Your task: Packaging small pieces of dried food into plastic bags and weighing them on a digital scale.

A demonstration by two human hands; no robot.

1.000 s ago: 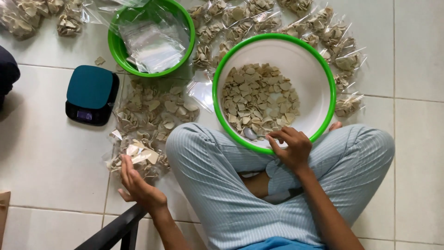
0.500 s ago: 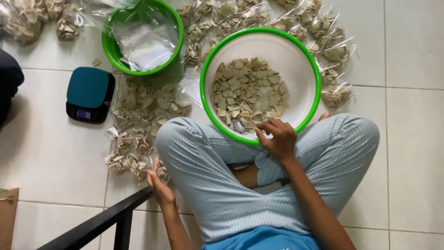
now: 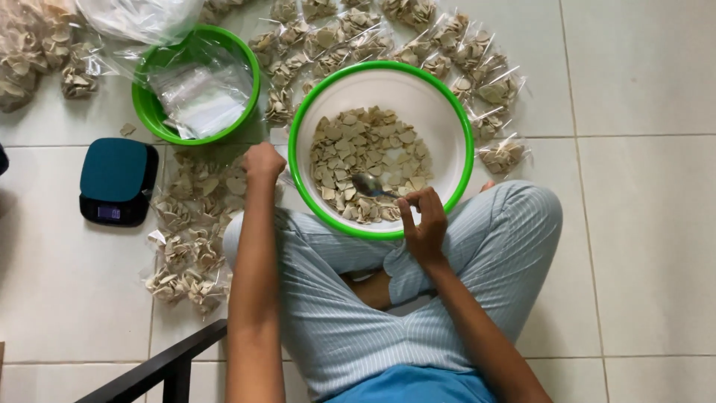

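The head camera looks straight down at a person who sits cross-legged on a tiled floor [image 3: 641,246] in striped pants [image 3: 335,313].

A big bowl [image 3: 455,127] with a green rim rests at the knees. It is white inside and holds a heap of pale chips [image 3: 365,160].

The right hand [image 3: 424,224] is at the near rim of the big bowl. Its grip is closed on a metal spoon [image 3: 369,184]. The round end of the spoon lies on the chips, near the bottom of the heap.

The left hand [image 3: 262,161] is just left of the big bowl, over small packed bags [image 3: 195,224] of chips on the floor. It is curled like a fist, but you cannot tell if it holds anything.

A smaller green bowl [image 3: 146,112] stands up and to the left of the big bowl. It holds clear empty bags [image 3: 200,95].

More filled bags [image 3: 440,45] lie in a ring behind and to the right of the big bowl.

A small dark scale [image 3: 118,179] sits far left of the big bowl, past the packed bags.

A black bar [image 3: 160,369] sits at the bottom left, well below the big bowl.
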